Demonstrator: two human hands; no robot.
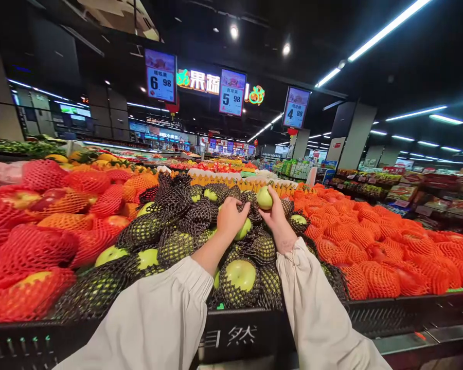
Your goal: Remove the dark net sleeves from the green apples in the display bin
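Leftmost, red apples [31,246] in red foam nets fill the near end of the black display bin [31,341]. Beside them, green apples [239,277] in black foam nets make up the middle heap, pale yellow-green and round. The left hand [231,218] lies curled over that heap, fingers closed on a netted green apple [244,229]. Just beside it, the right hand [275,216] grips a bare green apple [264,198], smooth and without net, raised slightly above the heap; it is near round, so no long axis or heading can be told. Rightmost, fruit in orange nets [374,246] covers the remaining bin.
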